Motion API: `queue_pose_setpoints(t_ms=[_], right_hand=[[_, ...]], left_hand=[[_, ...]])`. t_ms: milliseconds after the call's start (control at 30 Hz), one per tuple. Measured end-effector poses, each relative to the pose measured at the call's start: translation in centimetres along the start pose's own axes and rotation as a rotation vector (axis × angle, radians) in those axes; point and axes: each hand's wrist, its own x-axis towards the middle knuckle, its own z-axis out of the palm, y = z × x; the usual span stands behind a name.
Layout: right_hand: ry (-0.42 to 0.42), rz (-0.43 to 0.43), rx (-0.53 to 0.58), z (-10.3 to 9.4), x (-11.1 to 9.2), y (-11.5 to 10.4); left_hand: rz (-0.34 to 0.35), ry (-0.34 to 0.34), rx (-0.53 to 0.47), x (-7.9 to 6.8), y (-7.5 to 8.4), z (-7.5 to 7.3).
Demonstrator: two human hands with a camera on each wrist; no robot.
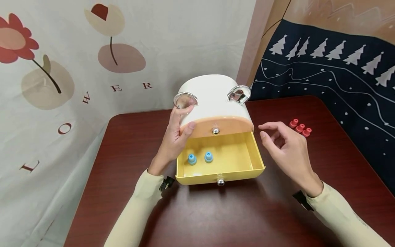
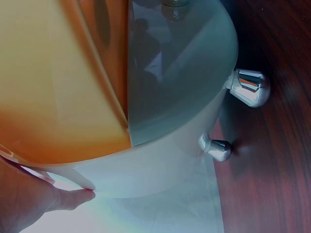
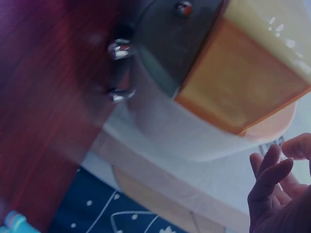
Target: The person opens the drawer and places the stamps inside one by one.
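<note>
Table (image 1: 240,219) bearing a white cabinet (image 1: 213,92), yellow drawer (image 1: 197,179) drawn out
The left hand (image 1: 172,135) grips the cabinet's side, thumb at the front, forefinger near the top, seemingly steadying it; the right hand (image 1: 287,149) hovers nearby, fingers loosely bent around nothing. Three red pegs (image 1: 300,128) stand beyond, apparently kept separate from two blue pegs (image 1: 208,157) inside the drawer. Printed letters (image 1: 115,88) behind read L, O, W, E, R.
</note>
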Motion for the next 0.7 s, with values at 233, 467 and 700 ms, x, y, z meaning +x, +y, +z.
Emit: queue_pose_setpoints(t_ms=[233, 467, 700], right_hand=[[0.043, 0.073, -0.074, -0.7, -0.7, 2.3], [0.044, 0.139, -0.139, -1.2, -1.7, 4.2], [-0.024, 0.232, -0.242, -2.1, -2.1, 5.9]], left_hand=[[0.01, 0.007, 0.01, 0.1, 0.1, 0.0], [-0.007, 0.01, 0.001, -0.1, 0.1, 0.0], [0.008, 0.018, -0.015, -0.1, -0.1, 0.2]])
